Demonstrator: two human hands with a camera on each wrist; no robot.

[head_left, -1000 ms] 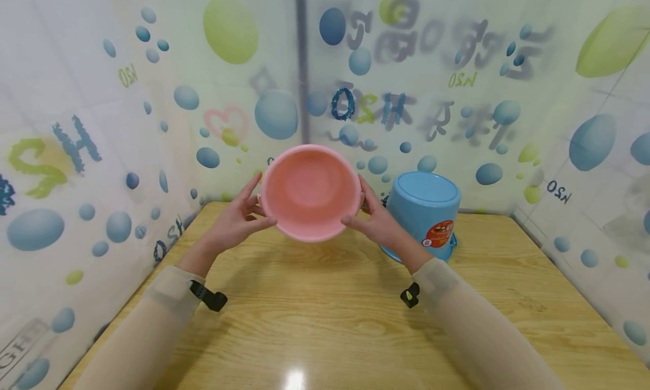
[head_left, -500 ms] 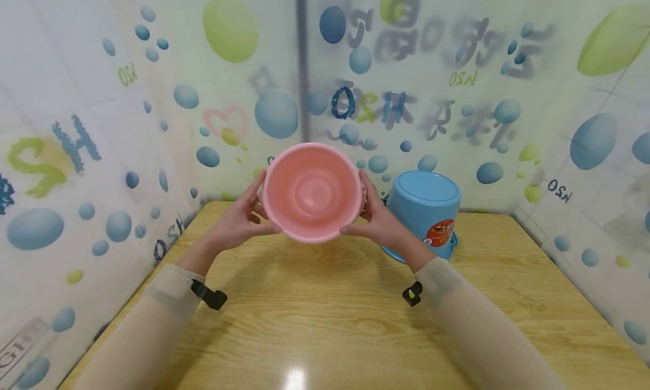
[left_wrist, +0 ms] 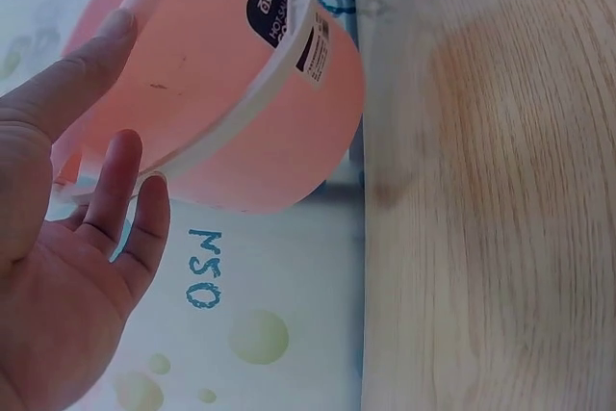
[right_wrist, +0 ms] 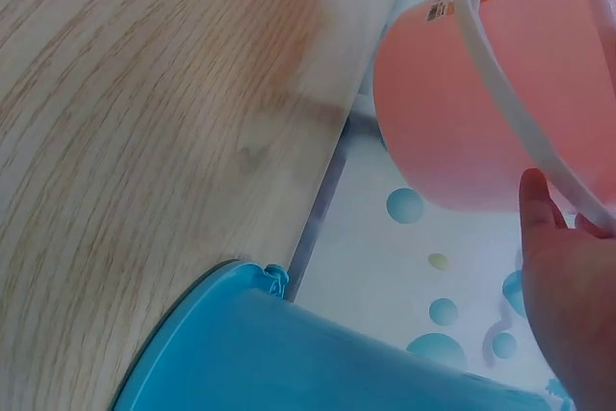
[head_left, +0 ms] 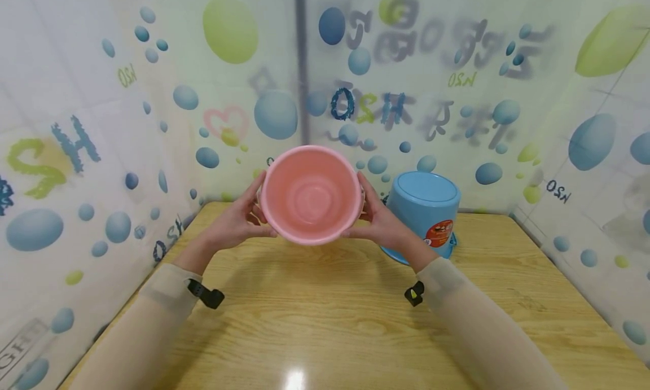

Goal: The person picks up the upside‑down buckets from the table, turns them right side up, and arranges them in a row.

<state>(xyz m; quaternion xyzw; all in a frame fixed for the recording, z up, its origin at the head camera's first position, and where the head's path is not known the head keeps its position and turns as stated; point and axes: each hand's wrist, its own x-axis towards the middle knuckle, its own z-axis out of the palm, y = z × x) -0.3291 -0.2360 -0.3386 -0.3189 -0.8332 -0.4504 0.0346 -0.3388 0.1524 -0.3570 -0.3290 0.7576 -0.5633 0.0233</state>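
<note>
A pink bucket (head_left: 312,167) is held above the table with its mouth facing me, so I look into it. My left hand (head_left: 235,225) grips its left side, thumb near the lower rim. On the opposite side my right hand (head_left: 378,225) grips it in the same way. Both wrist views show the bucket's white handle (left_wrist: 252,95) hanging along the outer wall, with fingertips against it. A dark label (left_wrist: 269,9) is on the outside. Fingers behind the bucket are partly hidden.
A blue bucket (head_left: 424,212) stands upside down on the wooden table (head_left: 315,311), just beyond my right forearm. It bears a red label (head_left: 439,233). A patterned curtain (head_left: 457,136) surrounds the table at the back and sides. Black bands (head_left: 205,294) are on my wrists.
The pink bucket has tipped in my hands: its inner bottom now appears lower within the rim. Both hands keep their hold with slight shifts. The blue bucket has not moved.
</note>
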